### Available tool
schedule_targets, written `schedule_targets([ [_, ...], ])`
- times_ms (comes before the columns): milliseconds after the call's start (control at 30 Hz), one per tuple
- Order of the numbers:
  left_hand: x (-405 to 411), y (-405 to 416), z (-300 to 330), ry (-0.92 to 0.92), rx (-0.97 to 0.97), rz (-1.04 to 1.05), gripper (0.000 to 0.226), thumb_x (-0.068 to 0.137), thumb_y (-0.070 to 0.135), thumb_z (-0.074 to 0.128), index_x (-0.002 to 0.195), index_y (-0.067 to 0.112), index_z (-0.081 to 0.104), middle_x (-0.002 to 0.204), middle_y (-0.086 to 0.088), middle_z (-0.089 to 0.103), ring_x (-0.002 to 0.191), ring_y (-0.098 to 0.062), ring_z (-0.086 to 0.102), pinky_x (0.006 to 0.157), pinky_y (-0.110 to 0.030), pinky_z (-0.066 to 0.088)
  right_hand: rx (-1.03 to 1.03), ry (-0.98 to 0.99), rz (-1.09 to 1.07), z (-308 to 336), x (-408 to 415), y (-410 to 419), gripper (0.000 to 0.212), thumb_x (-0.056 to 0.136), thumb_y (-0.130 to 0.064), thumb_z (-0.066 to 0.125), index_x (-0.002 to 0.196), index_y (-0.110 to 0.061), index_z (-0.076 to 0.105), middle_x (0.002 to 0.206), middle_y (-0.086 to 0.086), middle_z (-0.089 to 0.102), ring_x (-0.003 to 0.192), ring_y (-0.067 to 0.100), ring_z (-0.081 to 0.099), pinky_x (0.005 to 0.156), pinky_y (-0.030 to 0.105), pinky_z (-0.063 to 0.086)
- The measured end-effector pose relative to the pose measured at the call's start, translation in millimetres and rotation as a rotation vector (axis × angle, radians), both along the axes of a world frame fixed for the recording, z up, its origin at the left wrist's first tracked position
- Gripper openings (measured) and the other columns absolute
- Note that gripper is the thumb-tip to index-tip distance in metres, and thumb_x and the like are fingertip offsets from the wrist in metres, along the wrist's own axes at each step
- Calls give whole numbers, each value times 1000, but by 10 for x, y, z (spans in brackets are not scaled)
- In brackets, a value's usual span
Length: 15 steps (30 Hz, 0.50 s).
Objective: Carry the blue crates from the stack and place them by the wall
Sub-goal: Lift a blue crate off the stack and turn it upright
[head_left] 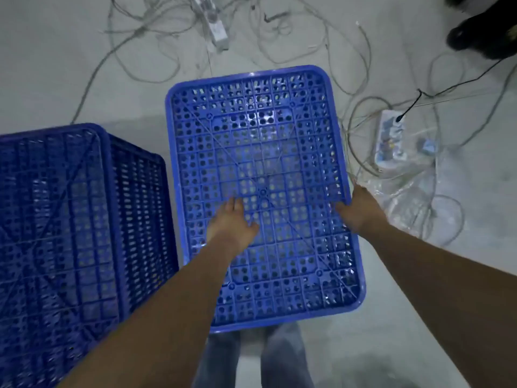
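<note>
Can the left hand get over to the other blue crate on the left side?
Probably yes. The left hand lies flat on the middle blue crate, holding nothing, and the other blue crate stands right beside it on that side, with only a narrow strip of floor between them.

Left hand (233, 219) flat on blue crate (263, 152); right hand (359, 210) grips edge.

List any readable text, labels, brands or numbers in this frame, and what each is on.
None readable.
Right power strip: bluish markings, too blurred to read.
Top power strip: no text discernible.
Crates: no lettering visible.
</note>
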<state>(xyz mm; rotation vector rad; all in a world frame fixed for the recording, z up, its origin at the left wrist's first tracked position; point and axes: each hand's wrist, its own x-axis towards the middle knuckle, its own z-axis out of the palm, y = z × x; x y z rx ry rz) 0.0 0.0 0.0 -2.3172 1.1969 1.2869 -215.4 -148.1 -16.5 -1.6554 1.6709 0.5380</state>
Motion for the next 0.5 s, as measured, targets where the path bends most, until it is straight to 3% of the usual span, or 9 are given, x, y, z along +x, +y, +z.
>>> schedule_targets([
  [67,-118,-32,-141,0,33,-1,77,96,50,36,155,17,-2,163,1,-9,150,-21,6,115,-42,32,27,-24,-105,-116,-67,-32,70,92,-37,52,145,2,26,139,25,44,118,37,53,86,40,48],
  [200,-311,-14,-326,-31,33,49,76,94,50,40,155,23,4,162,1,-15,149,-23,14,100,-41,48,96,-150,-270,-299,-62,-46,47,93,-28,51,133,-4,44,107,17,57,84,28,54,69,33,44],
  [333,-393,7,-365,-62,2,81,73,94,49,41,154,26,6,161,4,-20,148,-21,17,71,-31,49,66,-182,-375,-316,-49,-123,48,91,-32,57,127,-1,49,121,20,58,98,32,57,83,39,49],
  [400,-397,-7,-356,-56,18,85,73,94,48,41,154,25,7,161,3,-19,149,-21,15,72,-31,50,93,-197,-378,-269,-64,-159,50,91,-30,58,128,2,48,125,23,56,101,33,56,83,37,46],
  [500,-360,-34,-318,-44,25,145,72,94,49,43,154,22,12,161,1,-17,150,-20,9,82,-36,55,120,-236,-398,-172,-109,-164,58,91,-30,61,129,11,46,131,27,53,116,40,54,96,45,45],
])
